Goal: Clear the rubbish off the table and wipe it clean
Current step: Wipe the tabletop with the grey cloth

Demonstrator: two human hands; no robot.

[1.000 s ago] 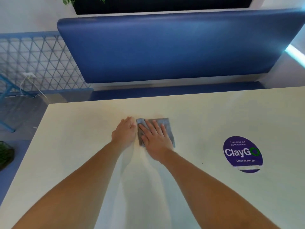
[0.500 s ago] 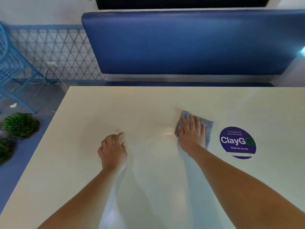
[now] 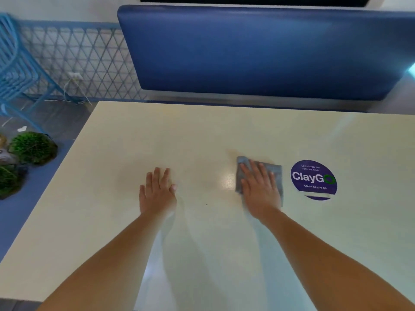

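Observation:
A cream table (image 3: 202, 131) fills most of the view. My right hand (image 3: 260, 189) presses flat, fingers straight, on a folded grey cloth (image 3: 275, 170) lying right of the table's middle. Most of the cloth is hidden under that hand; its far edge and right side show. My left hand (image 3: 157, 191) rests flat on the bare tabletop, fingers straight, well to the left of the cloth and apart from it.
A round purple ClayGo sticker (image 3: 313, 179) is stuck on the table just right of the cloth. A blue padded bench (image 3: 258, 52) runs along the far edge. On the floor to the left are green plants (image 3: 32, 148) and a blue wire chair (image 3: 15, 70).
My right hand has slid the cloth rightwards from the middle towards the sticker. My left hand left the cloth, drew back to the left and flattened from curled fingers.

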